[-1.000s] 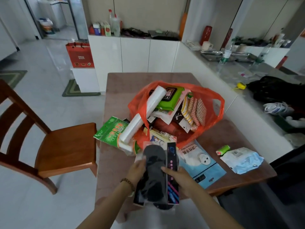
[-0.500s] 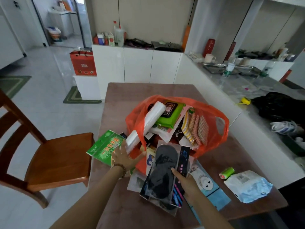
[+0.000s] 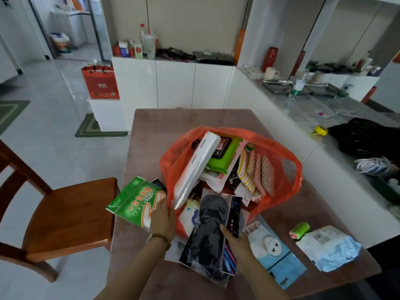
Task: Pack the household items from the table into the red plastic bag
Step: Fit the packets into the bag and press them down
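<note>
Red plastic bag [image 3: 281,152] sits open mid-desk [image 3: 151,131], already stuffed (roll, green pack, cloths). The left hand [image 3: 162,217] pinches its near rim; the right hand [image 3: 236,239] grips a black insole packet [image 3: 210,230] at the bag's mouth.

Open, crammed red plastic bag [image 3: 279,161]

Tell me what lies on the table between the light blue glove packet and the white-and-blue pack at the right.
In the head view, only a small green roll lies between the light blue glove packet and the white-and-blue pack; the rest is bare table.
</note>
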A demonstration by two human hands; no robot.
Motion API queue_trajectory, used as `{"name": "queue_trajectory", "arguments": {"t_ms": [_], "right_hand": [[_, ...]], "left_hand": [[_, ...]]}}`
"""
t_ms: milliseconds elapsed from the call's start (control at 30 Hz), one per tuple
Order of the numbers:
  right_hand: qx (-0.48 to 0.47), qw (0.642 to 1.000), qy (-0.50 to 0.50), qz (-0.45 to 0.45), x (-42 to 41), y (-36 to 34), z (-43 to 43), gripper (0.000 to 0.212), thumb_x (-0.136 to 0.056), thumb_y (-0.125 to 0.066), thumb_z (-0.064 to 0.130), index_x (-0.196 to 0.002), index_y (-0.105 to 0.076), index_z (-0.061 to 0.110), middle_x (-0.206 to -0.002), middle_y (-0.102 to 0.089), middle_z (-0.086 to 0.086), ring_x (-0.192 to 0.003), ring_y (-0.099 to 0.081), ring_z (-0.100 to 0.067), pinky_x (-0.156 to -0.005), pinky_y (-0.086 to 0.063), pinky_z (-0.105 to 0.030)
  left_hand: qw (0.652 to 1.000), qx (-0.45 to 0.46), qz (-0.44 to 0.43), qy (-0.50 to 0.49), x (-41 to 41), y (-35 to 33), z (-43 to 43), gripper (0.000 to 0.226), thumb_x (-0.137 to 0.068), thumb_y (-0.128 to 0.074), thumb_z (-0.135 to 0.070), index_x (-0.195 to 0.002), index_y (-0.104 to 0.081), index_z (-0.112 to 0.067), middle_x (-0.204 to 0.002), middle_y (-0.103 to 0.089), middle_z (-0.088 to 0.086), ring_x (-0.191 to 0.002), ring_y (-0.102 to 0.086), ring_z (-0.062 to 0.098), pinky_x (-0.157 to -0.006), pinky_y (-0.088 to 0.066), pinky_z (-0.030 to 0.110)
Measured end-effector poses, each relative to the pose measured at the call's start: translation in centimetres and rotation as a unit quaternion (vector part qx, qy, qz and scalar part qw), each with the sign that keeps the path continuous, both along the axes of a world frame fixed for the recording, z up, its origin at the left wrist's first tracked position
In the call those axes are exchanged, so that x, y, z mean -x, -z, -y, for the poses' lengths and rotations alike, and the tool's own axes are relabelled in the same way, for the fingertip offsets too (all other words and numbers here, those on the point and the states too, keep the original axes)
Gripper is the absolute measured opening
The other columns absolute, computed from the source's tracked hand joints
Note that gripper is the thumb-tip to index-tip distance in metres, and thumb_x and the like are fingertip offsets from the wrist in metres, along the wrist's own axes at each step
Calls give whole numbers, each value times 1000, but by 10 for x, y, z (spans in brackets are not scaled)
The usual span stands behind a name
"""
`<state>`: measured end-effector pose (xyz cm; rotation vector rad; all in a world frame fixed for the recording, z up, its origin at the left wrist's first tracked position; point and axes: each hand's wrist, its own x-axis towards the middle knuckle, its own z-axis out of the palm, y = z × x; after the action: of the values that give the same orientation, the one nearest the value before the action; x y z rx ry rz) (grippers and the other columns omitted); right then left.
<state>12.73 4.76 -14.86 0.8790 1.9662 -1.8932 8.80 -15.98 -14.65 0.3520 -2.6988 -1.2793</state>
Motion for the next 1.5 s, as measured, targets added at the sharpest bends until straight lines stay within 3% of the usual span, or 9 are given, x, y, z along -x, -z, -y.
{"name": "queue_trajectory", "arguments": {"t_ms": [167, 333, 533, 767, 833, 933, 1033, 1267, 1500], "right_hand": [[-9, 1000, 5, -26, -6, -9, -8, 25, -81, -73, 29, -97, -67, 12, -96, -72, -8, -82, -67, -22, -65, -52, -28], [4, 1000, 12, -11, -20, -36, -38, 26, -79, -74, 29, -97, -68, 11, -92, -74, -10, -87, -68, -30, -87, -54, -45], [189, 980, 40, -55, -5, -85, -69, 36, -75, -74, 29, -107, -68, 13, -102, -74, -15, -89, -72, -34, -71, -58, -37], [249, 960, 119, -58, 93, -125, -53, 25, -93, -57, 21, -114, -58, 6, -76, -70, -11, -49, -69, -19, -43, -54, -24], [284, 945, 148, -66, 116, -131, -47, 37, -94, -57, 24, -125, -53, 5, -81, -69, -11, -57, -69, -19, -50, -54, -27], [328, 928, 154, -84, 129, -141, -47, 50, -88, -65, 32, -127, -52, 4, -117, -63, -14, -97, -62, -24, -80, -51, -32], [283, 954, 72, -75, 115, -141, -53, 41, -85, -68, 34, -113, -61, 6, -113, -65, -13, -105, -62, -26, -82, -54, -36], [37, 995, -89, -39, 68, -128, -82, 28, -82, -71, 34, -96, -56, 15, -100, -65, -7, -85, -71, -24, -67, -62, -29], [111, 988, -21, -103, 64, -106, -73, 28, -94, -57, 18, -121, -50, 16, -111, -64, -8, -85, -68, -23, -73, -60, -33]], "left_hand": [[998, -70, -6, 8, -8, -5, 5, 39, -99, -31, -25, -135, -43, -14, -126, -54, 13, -107, -54, 29, -93, -47, 43], [997, -59, -34, 29, -8, -17, -12, 38, -99, -31, -31, -131, -46, -17, -120, -57, 11, -94, -47, 16, -84, -39, 26], [998, -56, -18, 31, -6, -25, -22, 40, -100, -30, -31, -132, -45, -13, -120, -57, 13, -94, -50, 19, -80, -37, 25], [998, -58, -16, 4, -5, -22, -28, 42, -99, -28, -36, -131, -46, -16, -111, -61, 13, -87, -57, 23, -79, -52, 36], [998, -55, -23, 4, -4, -20, -29, 42, -98, -28, -37, -132, -45, -19, -111, -60, 11, -89, -58, 23, -79, -53, 39], [998, -54, -26, 4, -3, -19, -30, 41, -98, -28, -37, -135, -41, -24, -117, -58, 10, -97, -56, 24, -86, -51, 40], [998, -53, -18, -5, -2, -21, -31, 44, -96, -27, -43, -133, -43, -24, -113, -60, 9, -94, -59, 26, -84, -53, 44], [999, -38, -9, 6, 2, -28, -36, 42, -97, -26, -41, -131, -42, -20, -120, -57, 10, -92, -58, 22, -80, -52, 37], [999, -34, -24, 34, 2, -34, -52, 42, -98, -30, -36, -129, -46, -12, -126, -54, 9, -104, -54, 24, -90, -48, 37]]}}
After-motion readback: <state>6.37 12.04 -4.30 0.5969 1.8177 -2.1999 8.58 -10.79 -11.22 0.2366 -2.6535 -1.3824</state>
